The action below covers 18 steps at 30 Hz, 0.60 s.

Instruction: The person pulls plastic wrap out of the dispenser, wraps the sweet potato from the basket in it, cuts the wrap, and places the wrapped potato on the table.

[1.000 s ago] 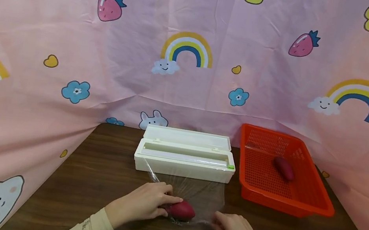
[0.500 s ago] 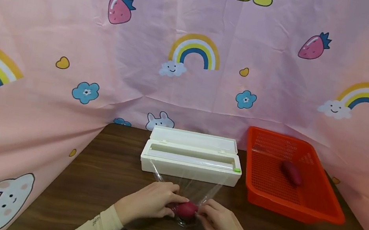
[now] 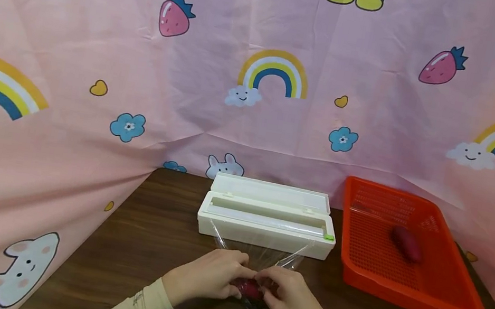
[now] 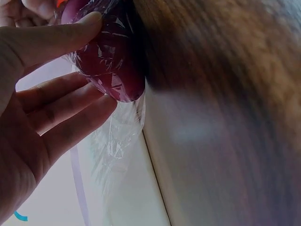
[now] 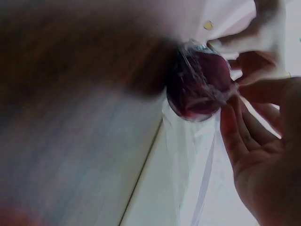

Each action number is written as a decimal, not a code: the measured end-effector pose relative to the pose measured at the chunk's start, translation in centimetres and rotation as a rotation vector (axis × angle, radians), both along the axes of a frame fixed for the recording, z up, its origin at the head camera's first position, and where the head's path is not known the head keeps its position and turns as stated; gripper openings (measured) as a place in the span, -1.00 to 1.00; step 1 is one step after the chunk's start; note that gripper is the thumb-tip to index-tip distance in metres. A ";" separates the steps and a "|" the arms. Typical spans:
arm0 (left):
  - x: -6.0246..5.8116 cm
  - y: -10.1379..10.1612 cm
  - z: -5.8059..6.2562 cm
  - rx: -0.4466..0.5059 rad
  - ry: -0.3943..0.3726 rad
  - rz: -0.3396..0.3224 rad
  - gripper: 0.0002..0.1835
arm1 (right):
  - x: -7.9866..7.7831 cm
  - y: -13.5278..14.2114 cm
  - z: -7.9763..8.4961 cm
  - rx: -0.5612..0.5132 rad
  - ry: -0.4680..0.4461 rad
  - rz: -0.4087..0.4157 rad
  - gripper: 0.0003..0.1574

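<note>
A dark red-purple sweet potato [image 3: 249, 289] lies low over the table in front of the dispenser, partly wrapped in clear cling film [image 3: 263, 255]. My left hand [image 3: 212, 276] holds it from the left, thumb on one side and fingers on the other, as the left wrist view shows with the creased film over the sweet potato [image 4: 110, 66]. At its right end my right hand [image 3: 297, 301] pinches gathered film between thumb and fingers; the right wrist view shows the pinch against the sweet potato [image 5: 202, 80]. From there the film stretches back to the white cling film dispenser [image 3: 266, 236].
The dispenser's lid [image 3: 270, 192] stands raised, with the film roll [image 3: 266, 220] inside and a green piece [image 3: 329, 237] at the right. An orange-red plastic basket [image 3: 408, 299] at right holds another sweet potato [image 3: 407, 243]. Printed pink cloth [image 3: 189, 92] hangs behind the brown table [image 3: 138, 245].
My right hand has moved left, bringing the film's right edge in against the sweet potato's end. My left hand keeps its hold. The head view has shifted slightly.
</note>
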<state>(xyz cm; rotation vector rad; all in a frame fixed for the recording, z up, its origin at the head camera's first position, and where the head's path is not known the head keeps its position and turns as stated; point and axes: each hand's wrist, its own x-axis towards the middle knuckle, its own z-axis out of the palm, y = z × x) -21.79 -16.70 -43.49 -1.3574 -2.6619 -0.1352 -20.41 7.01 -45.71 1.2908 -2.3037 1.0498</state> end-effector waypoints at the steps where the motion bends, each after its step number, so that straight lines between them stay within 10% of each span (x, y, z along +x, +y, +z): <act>1: 0.0 0.1 0.0 0.005 -0.009 -0.002 -0.47 | 0.0 0.3 0.0 -0.001 -0.033 0.011 -0.59; 5: -0.4 0.0 0.2 0.040 -0.064 0.022 -0.48 | -0.2 1.2 0.3 0.048 -0.088 0.030 -0.35; 18: -1.5 0.3 -0.4 0.128 -0.211 0.045 -0.45 | 0.2 1.6 0.4 0.398 0.124 -0.089 -0.01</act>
